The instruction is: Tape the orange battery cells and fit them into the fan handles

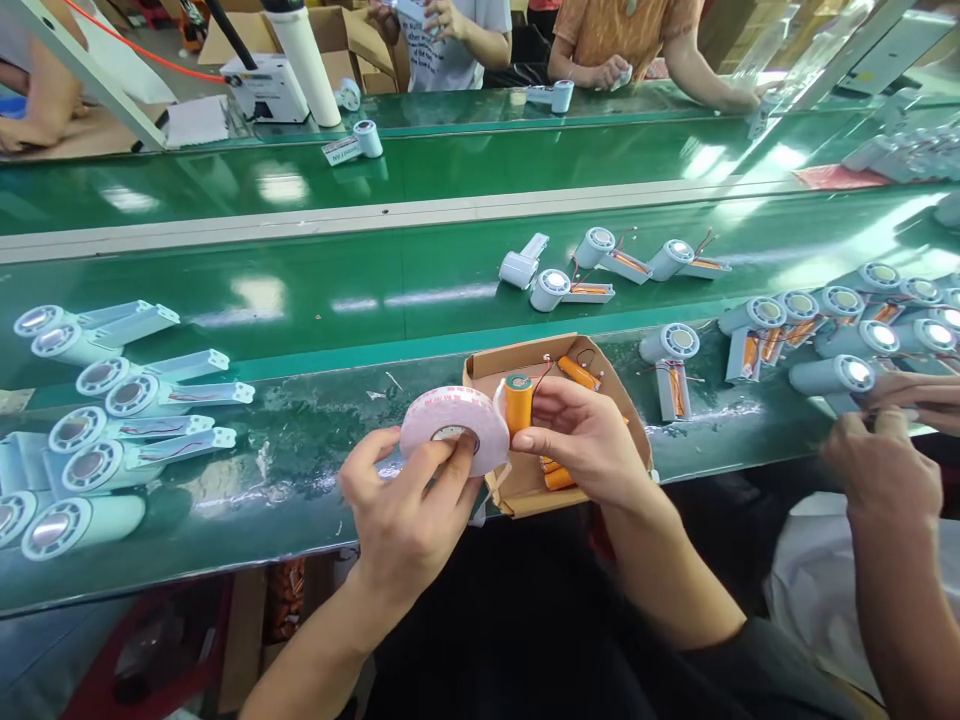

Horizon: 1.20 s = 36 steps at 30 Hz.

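1. Belt (pixel 405 345): green, running along the worktop's far edge; four fans (pixel 551 288) lie on it, beyond the carton.
2. Worktop (pixel 292 490): green, scuffed. Fans grouped at its left end, handles toward the right; more grouped at its right end, where another person's hands (pixel 885 460) are at work.
3. Carton (pixel 529 495): shallow, open-topped, at the worktop's near edge; orange cells (pixel 579 373) inside.
4. Left hand (pixel 409 510): fingers bent and partly spread, gripping the tape; two fingertips at its core, another digit at its left rim. Back of hand up, forearm rising from lower left.
5. Right hand (pixel 589 440): closed in a pinch on the battery, thumb on the near side, fingers behind. Held above the carton, forearm from lower right.
6. Tape (pixel 420 425): white roll, red print on rim, raised left of the carton.
7. Battery (pixel 519 408): orange, upright above the carton's left part, just beside the tape's right rim; contact cannot be told.
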Motion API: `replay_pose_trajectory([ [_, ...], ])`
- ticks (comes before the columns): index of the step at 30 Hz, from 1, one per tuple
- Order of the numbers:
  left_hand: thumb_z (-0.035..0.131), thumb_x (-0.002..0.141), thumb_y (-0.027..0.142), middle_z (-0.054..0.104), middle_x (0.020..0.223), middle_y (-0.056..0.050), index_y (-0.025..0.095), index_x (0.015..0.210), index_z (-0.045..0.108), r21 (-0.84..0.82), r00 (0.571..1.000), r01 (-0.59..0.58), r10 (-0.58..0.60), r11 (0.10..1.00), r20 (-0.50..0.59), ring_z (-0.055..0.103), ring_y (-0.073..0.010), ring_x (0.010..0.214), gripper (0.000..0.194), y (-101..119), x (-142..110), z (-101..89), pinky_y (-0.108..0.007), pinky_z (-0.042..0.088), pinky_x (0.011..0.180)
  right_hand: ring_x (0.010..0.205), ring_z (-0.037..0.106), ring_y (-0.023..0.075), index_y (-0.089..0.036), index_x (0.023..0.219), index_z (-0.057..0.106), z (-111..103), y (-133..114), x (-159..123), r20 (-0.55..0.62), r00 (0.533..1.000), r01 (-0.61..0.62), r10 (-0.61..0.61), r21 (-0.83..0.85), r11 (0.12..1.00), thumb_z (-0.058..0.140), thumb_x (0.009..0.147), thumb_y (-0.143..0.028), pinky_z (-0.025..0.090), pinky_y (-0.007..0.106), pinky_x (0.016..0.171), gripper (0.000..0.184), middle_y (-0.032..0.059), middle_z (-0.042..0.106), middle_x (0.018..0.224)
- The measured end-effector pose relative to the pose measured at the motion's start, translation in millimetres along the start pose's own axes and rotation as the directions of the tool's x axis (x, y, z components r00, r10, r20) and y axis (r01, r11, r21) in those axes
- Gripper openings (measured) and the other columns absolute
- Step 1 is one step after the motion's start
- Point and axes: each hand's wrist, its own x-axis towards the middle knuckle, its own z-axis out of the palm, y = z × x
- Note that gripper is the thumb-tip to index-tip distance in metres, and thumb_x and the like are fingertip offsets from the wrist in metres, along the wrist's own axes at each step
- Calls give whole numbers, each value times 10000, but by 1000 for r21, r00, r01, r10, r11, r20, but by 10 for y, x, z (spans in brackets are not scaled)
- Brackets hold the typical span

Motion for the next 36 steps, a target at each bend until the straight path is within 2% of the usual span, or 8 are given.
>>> replay_pose_trajectory([
  [3, 818, 846, 147, 747, 811, -14, 276, 1154, 775, 23, 999, 37, -38, 999, 36, 615, -311, 1047, 336, 18, -22, 30, -462, 459, 882, 912, 815, 260, -231, 1064, 800, -30, -5, 4, 17, 998, -55, 55, -4, 998, 1038, 612, -339, 702, 418, 845, 522, 50, 847, 986],
  [11, 838, 864, 251, 705, 750, -30, 236, 1063, 780, 25, 991, 122, -123, 992, 43, 589, -285, 990, 208, 69, 42, 98, -442, 422, 875, 891, 797, 182, -239, 1022, 816, 158, 105, 87, -359, 925, 209, -122, 215, 954, 983, 705, -331, 673, 277, 808, 370, 28, 847, 1011],
  [15, 725, 945, 302, 766, 884, -61, 256, 1029, 789, 109, 972, 121, -140, 987, 187, 629, -316, 1059, 115, -673, -447, -9, -456, 459, 929, 916, 757, 73, -255, 971, 806, -556, -395, 198, -597, 665, 617, -449, 100, 781, 880, 836, -234, 612, 121, 816, 156, -41, 809, 1020],
  [18, 632, 975, 472, 788, 1056, -98, 272, 1143, 776, 132, 941, 218, -245, 967, 234, 627, -367, 1114, 298, -1325, -640, -30, -503, 483, 978, 917, 770, 101, -341, 1151, 786, -1042, -514, 102, -593, 668, 582, -449, 40, 812, 881, 828, -213, 639, 168, 779, 360, -53, 811, 1037],
  [23, 540, 1024, 501, 768, 1229, -75, 262, 1392, 677, -50, 914, 183, -151, 982, 377, 620, -318, 1234, 460, -1227, 410, 769, -483, 462, 1131, 835, 806, 155, -380, 1204, 759, -1110, -260, 67, -530, 763, 437, -372, -1, 899, 948, 756, -285, 664, 247, 741, 496, -29, 836, 983],
  [27, 564, 1008, 546, 606, 1498, -174, 205, 1610, 468, 4, 772, 124, -99, 992, 628, 560, -368, 1334, 699, -647, 1748, 1936, -496, 482, 1098, 844, 819, 201, -360, 1219, 744, -894, -201, 160, -527, 771, 414, -357, -10, 910, 953, 756, -305, 683, 333, 775, 512, 11, 842, 999],
  [30, 719, 915, 540, 500, 1597, -145, 321, 1581, 514, -61, 648, -74, 94, 995, 756, 489, -399, 1407, 730, -459, 2286, 2539, -503, 454, 1129, 900, 822, 233, -390, 1224, 740, -904, -179, 109, -508, 782, 396, -361, -43, 917, 952, 764, -290, 681, 382, 802, 516, 17, 841, 1002],
  [36, 677, 879, 465, 609, 1452, -178, 152, 1472, 602, -42, 649, 32, 11, 999, 761, 568, -363, 1327, 674, -730, 2380, 2588, -396, 491, 1077, 874, 825, 291, -337, 1221, 751, -1320, 72, -247, -572, 784, 230, -240, -91, 969, 935, 779, -355, 678, 442, 770, 480, 80, 842, 981],
])
